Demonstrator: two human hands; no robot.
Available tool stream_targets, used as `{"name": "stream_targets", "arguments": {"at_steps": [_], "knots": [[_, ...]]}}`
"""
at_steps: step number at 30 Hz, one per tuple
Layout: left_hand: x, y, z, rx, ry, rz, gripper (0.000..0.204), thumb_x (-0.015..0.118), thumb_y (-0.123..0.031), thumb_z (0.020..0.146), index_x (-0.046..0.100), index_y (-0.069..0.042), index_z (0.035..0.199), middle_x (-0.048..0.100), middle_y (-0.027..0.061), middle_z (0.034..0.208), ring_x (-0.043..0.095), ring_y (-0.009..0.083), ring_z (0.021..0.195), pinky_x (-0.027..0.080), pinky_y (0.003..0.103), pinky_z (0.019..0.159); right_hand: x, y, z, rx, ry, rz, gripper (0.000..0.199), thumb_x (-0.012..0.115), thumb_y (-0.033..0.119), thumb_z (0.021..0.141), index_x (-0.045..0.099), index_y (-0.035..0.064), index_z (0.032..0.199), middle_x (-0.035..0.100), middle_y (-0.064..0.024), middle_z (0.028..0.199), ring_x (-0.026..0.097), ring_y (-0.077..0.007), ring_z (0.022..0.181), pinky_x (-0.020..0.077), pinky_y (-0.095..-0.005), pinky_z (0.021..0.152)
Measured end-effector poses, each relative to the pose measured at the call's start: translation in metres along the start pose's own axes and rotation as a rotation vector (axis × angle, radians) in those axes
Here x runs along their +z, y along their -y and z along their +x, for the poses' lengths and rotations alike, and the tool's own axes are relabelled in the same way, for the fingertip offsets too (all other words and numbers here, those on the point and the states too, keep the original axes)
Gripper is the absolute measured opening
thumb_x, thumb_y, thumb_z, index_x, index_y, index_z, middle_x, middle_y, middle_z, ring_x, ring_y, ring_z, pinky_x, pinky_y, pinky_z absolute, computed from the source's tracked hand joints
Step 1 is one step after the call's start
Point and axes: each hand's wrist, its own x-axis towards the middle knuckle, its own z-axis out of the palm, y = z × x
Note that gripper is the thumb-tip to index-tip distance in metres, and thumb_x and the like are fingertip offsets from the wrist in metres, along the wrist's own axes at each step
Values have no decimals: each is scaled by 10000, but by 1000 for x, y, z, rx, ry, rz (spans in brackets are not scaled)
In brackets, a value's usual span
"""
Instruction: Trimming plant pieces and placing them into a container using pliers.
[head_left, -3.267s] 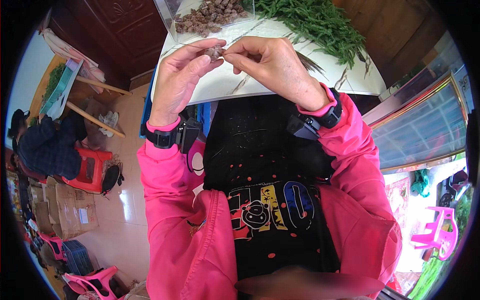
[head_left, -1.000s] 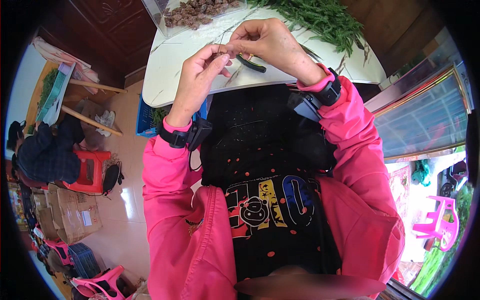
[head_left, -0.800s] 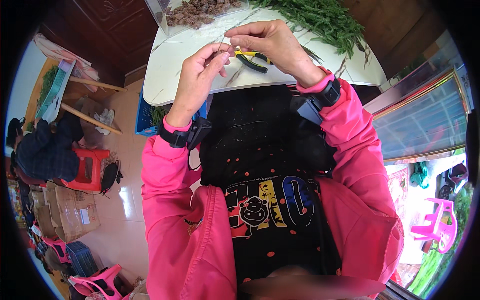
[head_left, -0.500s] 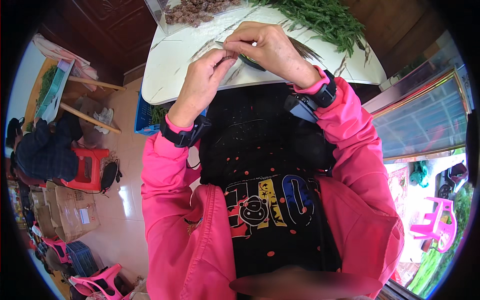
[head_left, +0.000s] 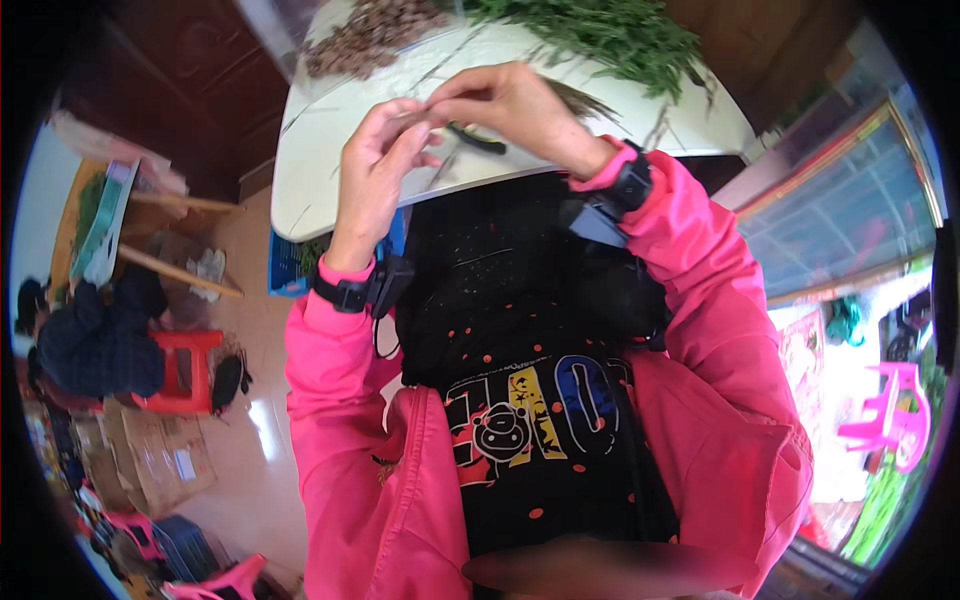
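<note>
At the left, a second person (head_left: 100,340) in dark checked clothing is seen by a red stool (head_left: 185,365), with an opened cardboard box (head_left: 165,455) set on the floor nearer by. Farther right, a blue crate (head_left: 287,267) is partly covered by the left edge of a white, dark-veined table (head_left: 320,185). On the table's far left side, brown cones (head_left: 375,40) are heaped. Nearer, above the tabletop, a small brownish piece (head_left: 411,119) is held between the thumb and fingers of the left hand (head_left: 372,170), its exact shape lost to blur. The right hand (head_left: 520,112) is brought up against it, thumb and forefinger drawn together at its right end; whether the piece is gripped by them cannot be told. Beneath the right hand, a dark-handled tool (head_left: 478,138) is laid on the table, partly hidden. Beyond, to the right, green sprigs (head_left: 620,40) are piled, with thin brown stems (head_left: 582,98) spread nearer. At the far right of the scene, a pink chair (head_left: 885,420) is stood in bright light.
</note>
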Motion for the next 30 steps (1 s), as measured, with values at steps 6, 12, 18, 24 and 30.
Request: {"name": "stream_targets", "arguments": {"at_steps": [6, 12, 18, 24, 30], "knots": [[16, -1, -2, -11, -52, 43, 369, 545, -92, 962, 502, 9, 1315, 628, 115, 1101, 617, 161, 917, 549, 273, 719, -6, 2, -13, -12, -58, -3, 213, 694, 157, 875, 700, -2, 1017, 692, -27, 807, 595, -55, 753, 491, -217, 695], [39, 11, 11, -8, -2, 72, 445, 531, -94, 970, 438, -7, 1396, 618, 112, 1124, 617, 154, 926, 562, 272, 722, -20, -5, -26, -13, -88, 49, 205, 681, 176, 890, 698, -8, 980, 681, -20, 793, 589, -55, 738, 485, -217, 674], [58, 8, 24, -61, 39, 90, 442, 531, -111, 974, 439, 2, 1391, 606, 111, 1142, 615, 156, 932, 569, 271, 737, -37, -15, -36, 43, -93, 132, 206, 664, 184, 907, 695, -12, 961, 678, -17, 799, 580, -52, 724, 485, -215, 660], [84, -6, 60, -123, 146, 112, 416, 543, -142, 967, 492, 3, 1353, 622, 93, 1115, 613, 146, 923, 562, 276, 712, -87, -26, -46, 45, -137, 149, 202, 648, 175, 918, 693, -15, 971, 678, -13, 829, 559, -50, 713, 476, -215, 660], [104, 48, 191, 125, 540, 1070, 233, 612, -106, 838, 696, -2, 1030, 698, 141, 829, 668, 268, 768, 535, 356, 737, -165, -21, -76, -72, -503, 73, 216, 677, 181, 888, 707, -14, 976, 644, 7, 766, 535, -39, 689, 435, -202, 620]]}}
